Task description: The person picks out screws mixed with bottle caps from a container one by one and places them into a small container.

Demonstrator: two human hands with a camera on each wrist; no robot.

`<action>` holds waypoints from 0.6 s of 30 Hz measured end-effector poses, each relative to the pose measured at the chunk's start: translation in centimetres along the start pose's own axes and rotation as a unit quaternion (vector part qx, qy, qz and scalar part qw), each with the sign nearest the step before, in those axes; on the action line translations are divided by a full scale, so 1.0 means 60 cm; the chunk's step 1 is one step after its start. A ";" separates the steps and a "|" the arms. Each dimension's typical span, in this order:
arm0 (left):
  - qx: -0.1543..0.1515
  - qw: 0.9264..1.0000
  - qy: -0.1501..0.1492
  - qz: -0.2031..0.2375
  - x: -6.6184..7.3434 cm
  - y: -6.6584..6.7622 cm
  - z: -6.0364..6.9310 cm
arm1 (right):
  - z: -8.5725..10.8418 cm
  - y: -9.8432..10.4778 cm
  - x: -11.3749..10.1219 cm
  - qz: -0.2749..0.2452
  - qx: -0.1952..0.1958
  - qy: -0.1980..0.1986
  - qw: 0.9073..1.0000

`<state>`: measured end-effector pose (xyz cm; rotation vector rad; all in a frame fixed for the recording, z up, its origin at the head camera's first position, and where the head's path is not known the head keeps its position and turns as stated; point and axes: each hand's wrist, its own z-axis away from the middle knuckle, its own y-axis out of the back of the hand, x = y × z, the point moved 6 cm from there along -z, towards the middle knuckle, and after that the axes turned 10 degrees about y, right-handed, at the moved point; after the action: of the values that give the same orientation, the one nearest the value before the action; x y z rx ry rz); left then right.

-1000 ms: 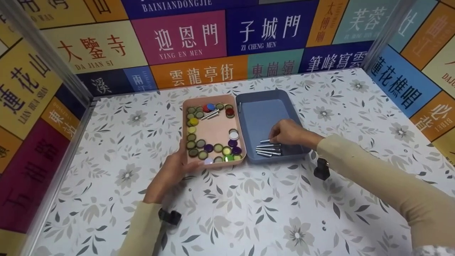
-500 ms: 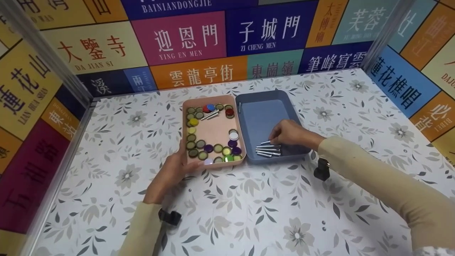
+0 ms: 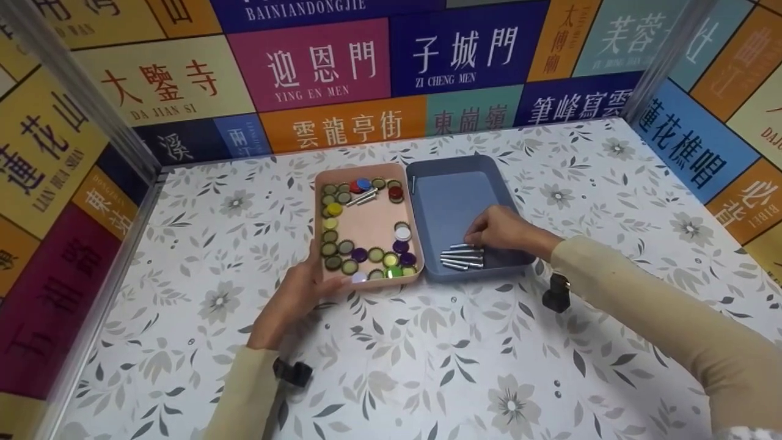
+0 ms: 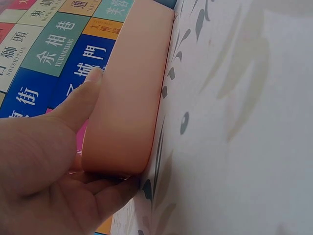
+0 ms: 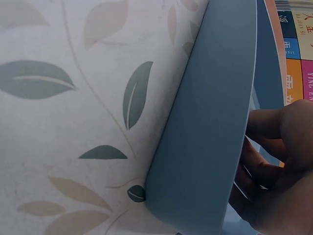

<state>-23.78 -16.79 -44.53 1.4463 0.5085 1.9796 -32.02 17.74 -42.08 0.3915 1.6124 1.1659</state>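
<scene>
At the near left corner of the pink tray (image 3: 371, 223), my left hand (image 3: 298, 287) grips the wall. In the left wrist view its thumb (image 4: 85, 100) lies at the rim, with curled fingers at the outer corner. My right hand (image 3: 502, 228) reaches into the blue tray (image 3: 449, 201) and pinches the end of a thin silver metal rod (image 3: 462, 247). That rod lies at the far side of a row of similar rods (image 3: 461, 260). In the right wrist view the tray wall hides the fingertips of the right hand (image 5: 279, 161).
Bottle caps (image 3: 349, 267) in several colours line the pink tray's edges, some face down. A few silver rods (image 3: 362, 197) lie near its far side. One small rod (image 3: 413, 184) leans at the blue tray's far left wall. Both trays stand side by side on a floral tablecloth (image 3: 391, 354).
My right hand has shifted slightly, and the pinched rod has come down from a tilt to lie in line with the others. The left hand has stayed on the pink tray.
</scene>
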 end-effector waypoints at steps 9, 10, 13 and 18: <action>-0.001 1.000 -0.019 0.016 0.001 -0.002 -0.001 | 0.001 -0.002 0.007 -0.010 0.021 -0.017 1.000; -0.001 1.000 -0.015 0.018 0.000 -0.002 -0.001 | 0.001 -0.003 0.007 -0.011 0.023 -0.018 1.000; -0.002 1.000 -0.012 0.018 0.000 -0.002 -0.001 | 0.000 -0.002 0.007 -0.013 0.031 -0.016 0.999; 0.000 1.000 -0.005 0.017 -0.001 -0.001 -0.002 | -0.003 0.001 0.006 -0.025 0.054 -0.024 0.998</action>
<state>-23.88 -16.77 -44.65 1.4721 0.4816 1.9987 -32.33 17.94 -42.23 0.4426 1.6375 1.0270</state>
